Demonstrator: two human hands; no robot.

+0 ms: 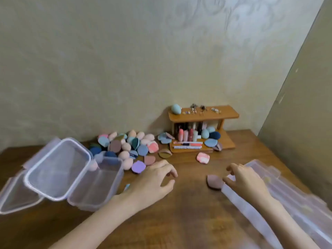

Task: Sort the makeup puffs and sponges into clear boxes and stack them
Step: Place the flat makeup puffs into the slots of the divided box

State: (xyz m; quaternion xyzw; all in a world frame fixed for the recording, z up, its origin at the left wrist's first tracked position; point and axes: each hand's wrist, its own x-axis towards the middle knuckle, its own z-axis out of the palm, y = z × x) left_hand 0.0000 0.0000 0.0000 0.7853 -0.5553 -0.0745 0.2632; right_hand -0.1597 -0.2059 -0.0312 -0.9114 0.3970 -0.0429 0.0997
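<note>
1. a dark wooden table [188, 209] stands in a corner of pale patterned walls [125, 60].
2. a heap of makeup puffs and sponges [125, 146] in pink, blue, mauve and teal lies at the back of the table, left of centre.
3. a mauve puff [213, 181] lies apart from the heap, just beside the right hand [246, 180]; whether the fingertips touch it cannot be told.
4. the right hand's fingers are loosely curled over the edge of a clear lid [287, 203] that lies flat at the right; whether they grip it cannot be told.
5. the left hand [154, 184] hovers low over the table with its fingers relaxed and holding nothing, near a purple puff [138, 167].
6. an open clear box [97, 187] sits at the left, a second clear box [59, 169] tilted against it.
7. a pink marbled puff [203, 157] lies alone in front of a small wooden shelf [203, 115].
8. the shelf holds lipsticks [186, 134], blue sponges [210, 135], and a teal sponge [176, 108] on top.
</note>
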